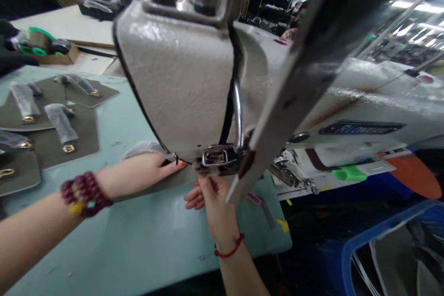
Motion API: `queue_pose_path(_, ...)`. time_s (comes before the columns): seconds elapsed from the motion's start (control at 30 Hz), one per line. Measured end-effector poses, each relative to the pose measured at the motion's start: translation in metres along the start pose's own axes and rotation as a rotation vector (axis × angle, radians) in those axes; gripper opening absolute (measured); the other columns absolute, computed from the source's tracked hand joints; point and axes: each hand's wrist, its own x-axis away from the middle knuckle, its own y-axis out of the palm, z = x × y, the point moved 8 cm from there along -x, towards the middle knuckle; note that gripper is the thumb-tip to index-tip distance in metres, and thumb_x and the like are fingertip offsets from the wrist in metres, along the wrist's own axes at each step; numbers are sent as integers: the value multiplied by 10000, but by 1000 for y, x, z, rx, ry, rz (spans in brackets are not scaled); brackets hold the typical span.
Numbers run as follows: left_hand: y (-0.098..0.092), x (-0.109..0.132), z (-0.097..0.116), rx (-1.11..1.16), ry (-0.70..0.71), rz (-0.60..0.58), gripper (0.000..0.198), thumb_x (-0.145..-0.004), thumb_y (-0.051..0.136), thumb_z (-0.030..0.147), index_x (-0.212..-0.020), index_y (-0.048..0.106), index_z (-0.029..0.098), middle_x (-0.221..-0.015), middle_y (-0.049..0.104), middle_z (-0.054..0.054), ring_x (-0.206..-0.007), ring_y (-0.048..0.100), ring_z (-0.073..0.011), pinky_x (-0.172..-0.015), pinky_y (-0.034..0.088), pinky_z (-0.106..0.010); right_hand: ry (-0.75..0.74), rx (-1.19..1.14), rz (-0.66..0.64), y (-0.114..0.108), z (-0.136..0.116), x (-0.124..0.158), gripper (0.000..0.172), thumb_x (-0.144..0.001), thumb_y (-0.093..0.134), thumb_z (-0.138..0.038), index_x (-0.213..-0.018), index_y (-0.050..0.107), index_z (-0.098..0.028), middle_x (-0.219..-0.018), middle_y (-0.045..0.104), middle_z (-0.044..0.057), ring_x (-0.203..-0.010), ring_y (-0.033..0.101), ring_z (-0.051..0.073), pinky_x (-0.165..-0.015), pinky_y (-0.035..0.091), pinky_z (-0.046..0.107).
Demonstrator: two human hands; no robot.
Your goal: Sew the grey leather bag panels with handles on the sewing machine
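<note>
A grey-brown flat panel [152,188] lies on the table beneath the head of a sewing machine [176,78]. My left hand [145,172] presses on it from the left, its thumb stretched toward the needle area; the other fingers are mostly hidden. Clear plastic wrapping [145,148] shows just behind that hand. Close under the metal presser area [217,157], my right hand [217,196] is closed at the panel's near edge, thumb up and fingers curled. The machine head and a blurred metal bar hide the needle and part of the grip.
Similar panels [83,136] with plastic-wrapped straps and gold clasps lie at left. Pink-handled snips [255,199] rest right of my right hand. A blue bin [348,254] with grey pieces stands at lower right. Thread spools [41,41] sit in a box at far left.
</note>
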Motion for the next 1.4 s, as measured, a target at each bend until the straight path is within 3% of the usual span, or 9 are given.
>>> queue_pose_path(0.03, 13, 21, -3, -143, 60, -83, 316, -796, 682, 477, -857, 735, 171, -921, 730, -73, -914, 644, -281, -918, 451, -434, -28, 30, -11, -1, -4, 2, 541, -887, 515, -629, -751, 643, -121, -610, 717, 87, -449, 652, 122, -413, 404, 150)
queue_pose_path(0.1, 21, 66, -12, -205, 128, 76, 325, -854, 618, 470, -1021, 713, 207, -1108, 684, -113, -1063, 596, -314, -979, 409, -470, -80, 90, -20, -4, -11, 4, 522, -904, 520, -606, -752, 648, -123, -619, 716, 82, -467, 653, 120, -443, 425, 159)
queue_pose_path(0.17, 43, 103, -28, 23, 71, 163, 211, -893, 590, 408, -1009, 686, 260, -1083, 658, -93, -1040, 586, -277, -920, 447, -415, -114, 144, -13, -6, -18, 6, 514, -921, 509, -589, -739, 650, -129, -600, 706, 71, -462, 642, 118, -448, 424, 165)
queue_pose_path(0.2, 64, 112, -38, 202, 0, 105, 212, -899, 579, 433, -977, 676, 262, -959, 653, -81, -905, 599, -249, -801, 483, -372, -129, 168, -3, -6, -21, 7, 504, -928, 508, -575, -734, 653, -133, -592, 703, 66, -463, 638, 117, -448, 423, 167)
queue_pose_path(0.3, 121, 109, -53, 849, -230, 6, 424, -846, 597, 602, -1093, 642, 260, -883, 638, -64, -763, 582, -206, -653, 488, -317, -158, 204, 17, -6, -27, 8, 454, -936, 513, -516, -709, 654, -150, -540, 674, 38, -439, 612, 116, -437, 425, 172)
queue_pose_path(0.37, 136, 86, -47, 1148, -269, 12, 466, -811, 618, 649, -983, 675, 220, -784, 616, -39, -688, 547, -168, -633, 469, -290, -153, 183, 24, -5, -28, 8, 423, -934, 510, -470, -677, 638, -160, -493, 638, 13, -396, 572, 107, -423, 428, 172)
queue_pose_path(0.5, 132, 49, -28, 1198, -293, -96, 481, -856, 635, 517, -530, 551, 173, -499, 482, 8, -537, 457, -131, -566, 406, -269, -150, 164, 38, -4, -30, 7, 391, -915, 512, -401, -612, 591, -167, -443, 570, -16, -377, 525, 90, -410, 417, 158)
queue_pose_path(0.8, 111, 59, -61, 839, -507, 90, 404, -718, 738, 517, -599, 653, 141, -528, 533, 4, -546, 483, -152, -545, 397, -293, -125, 163, 2, -9, -23, 10, 415, -931, 515, -507, -702, 576, -166, -475, 560, -23, -381, 493, 84, -405, 386, 163)
queue_pose_path(1.4, 109, 41, -54, 962, -456, 112, 484, -743, 722, 512, -507, 419, 217, -559, 321, 58, -553, 271, -114, -517, 299, -252, -37, 91, -143, -4, -6, 41, 457, -942, 526, -537, -717, 594, -145, -504, 580, -2, -415, 500, 74, -433, 385, 150)
